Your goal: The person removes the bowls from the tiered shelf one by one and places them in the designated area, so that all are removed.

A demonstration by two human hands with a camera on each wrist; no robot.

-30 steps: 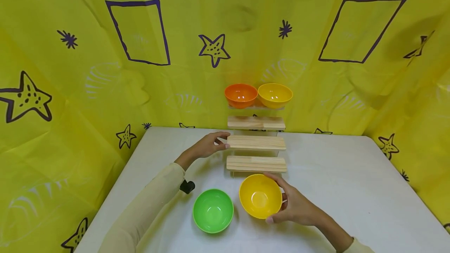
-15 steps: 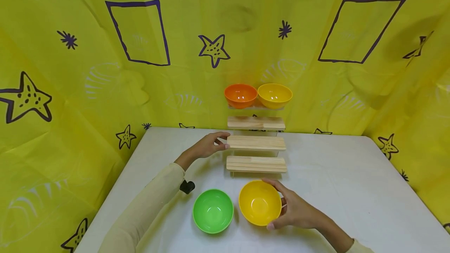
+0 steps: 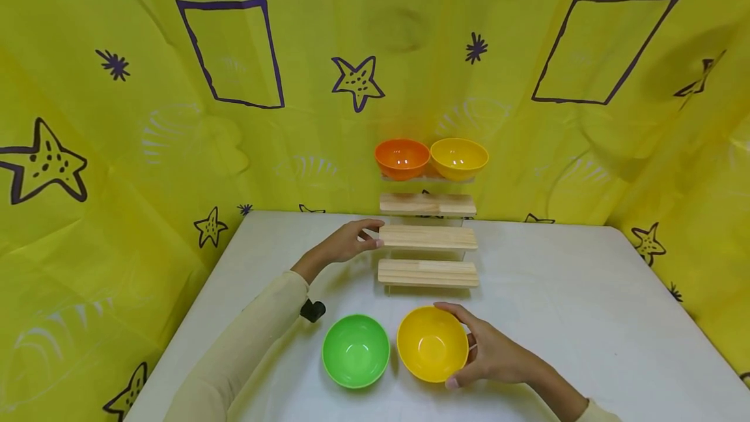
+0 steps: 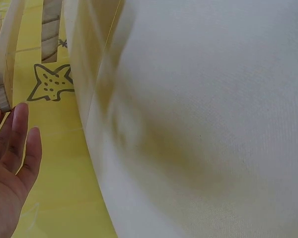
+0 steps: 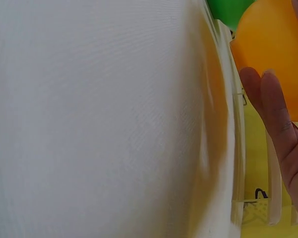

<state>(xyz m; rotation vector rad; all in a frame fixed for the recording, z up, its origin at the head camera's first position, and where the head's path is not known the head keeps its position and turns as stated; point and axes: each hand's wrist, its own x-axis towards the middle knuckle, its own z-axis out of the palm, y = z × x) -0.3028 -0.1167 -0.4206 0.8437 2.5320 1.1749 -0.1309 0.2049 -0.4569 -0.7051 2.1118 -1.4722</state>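
Note:
In the head view my right hand (image 3: 498, 351) grips the right side of a yellow bowl (image 3: 432, 345), its thumb near the front rim and a finger at the back rim. The right wrist view shows the bowl's outer wall (image 5: 273, 49) with fingers against it. My left hand (image 3: 347, 241) pinches the left end of a wooden plank (image 3: 428, 238) on a stepped rack; the left wrist view shows fingertips at that plank's end (image 4: 2, 96). Just left of the yellow bowl sits a green bowl (image 3: 356, 351) on the white table (image 3: 556, 292).
An orange bowl (image 3: 402, 159) and a second yellow bowl (image 3: 459, 158) stand side by side on the rack's top step. Below them are more planks, the lowest (image 3: 428, 273) nearest me. A small black object (image 3: 313, 310) lies by the left sleeve. Yellow patterned cloth (image 3: 293, 148) surrounds the table.
My right hand has drawn the yellow bowl a little toward me, away from the rack, until it is roughly level with the green bowl. The left hand stays at the plank.

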